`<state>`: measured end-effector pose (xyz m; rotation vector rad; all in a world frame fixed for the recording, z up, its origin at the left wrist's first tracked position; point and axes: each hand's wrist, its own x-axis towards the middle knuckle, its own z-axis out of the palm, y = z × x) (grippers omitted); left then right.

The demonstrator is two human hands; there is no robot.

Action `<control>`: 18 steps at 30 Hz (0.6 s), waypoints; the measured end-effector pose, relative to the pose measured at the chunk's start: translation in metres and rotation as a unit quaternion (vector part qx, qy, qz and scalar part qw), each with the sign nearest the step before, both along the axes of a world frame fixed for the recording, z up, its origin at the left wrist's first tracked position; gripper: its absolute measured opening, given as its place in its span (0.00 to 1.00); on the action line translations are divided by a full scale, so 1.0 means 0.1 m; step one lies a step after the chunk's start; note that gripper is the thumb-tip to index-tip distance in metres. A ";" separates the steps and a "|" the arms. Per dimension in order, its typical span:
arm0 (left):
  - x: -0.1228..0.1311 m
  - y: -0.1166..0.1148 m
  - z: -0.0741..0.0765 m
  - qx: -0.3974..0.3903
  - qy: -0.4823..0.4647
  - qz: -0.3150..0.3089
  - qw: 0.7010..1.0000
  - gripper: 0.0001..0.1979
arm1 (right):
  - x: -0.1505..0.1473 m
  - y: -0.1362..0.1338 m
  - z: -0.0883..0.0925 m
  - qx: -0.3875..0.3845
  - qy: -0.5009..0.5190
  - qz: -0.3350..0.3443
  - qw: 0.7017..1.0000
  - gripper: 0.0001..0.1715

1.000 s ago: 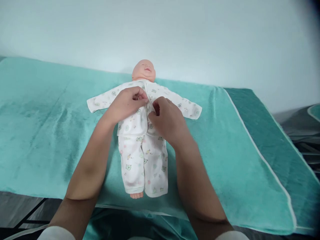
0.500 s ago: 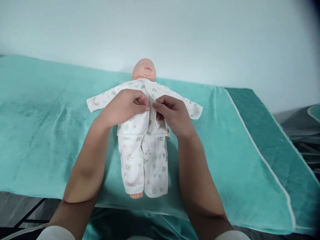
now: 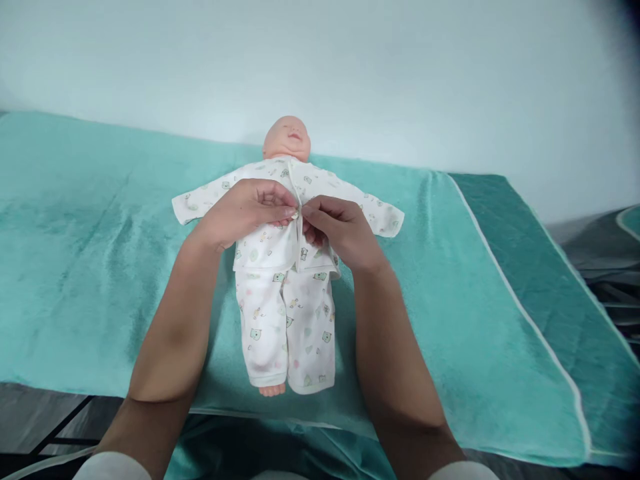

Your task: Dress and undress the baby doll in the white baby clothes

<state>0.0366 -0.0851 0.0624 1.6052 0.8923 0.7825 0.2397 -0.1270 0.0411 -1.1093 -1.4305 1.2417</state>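
Observation:
A baby doll [image 3: 287, 139] lies on its back, its arms spread, its head toward the wall. It wears a white printed jacket [image 3: 265, 251] and matching trousers [image 3: 310, 333]; toes show at one trouser cuff. Over the chest, my left hand [image 3: 257, 210] pinches one front edge of the jacket between thumb and fingers. Close beside it on the right, my right hand [image 3: 340, 223] pinches the other front edge. The fingertips nearly meet at the front opening. Below them the two edges lie close together down to the hem.
A teal cloth [image 3: 100, 267] with a white-piped edge covers the table, over a darker teal cover [image 3: 560, 300] at the right. A pale wall [image 3: 320, 67] stands behind. Dark metal bars show at the lower left and far right.
My fingertips have come closer together, and the jacket's front edges now lie closer to each other below them. My right hand has shifted slightly left.

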 end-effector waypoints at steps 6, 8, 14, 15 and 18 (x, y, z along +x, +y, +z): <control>0.01 0.02 -0.02 -0.001 0.009 0.005 1.000 0.04 | 0.06 0.02 -0.03 -0.010 -0.003 0.017 1.000 0.09; 0.02 0.03 -0.02 0.003 0.015 0.002 1.000 0.04 | 0.06 0.02 -0.03 -0.019 -0.025 0.016 0.999 0.09; 0.02 0.01 0.00 0.016 0.034 -0.016 0.999 0.06 | -0.03 -0.01 0.00 -0.012 -0.078 -0.011 0.997 0.11; 0.03 0.00 0.01 0.020 0.040 -0.015 0.999 0.07 | -0.04 -0.01 0.00 0.000 -0.087 -0.018 0.996 0.11; 0.05 -0.01 0.00 0.031 0.042 -0.010 0.999 0.08 | -0.05 -0.01 -0.03 0.030 -0.100 -0.026 0.994 0.11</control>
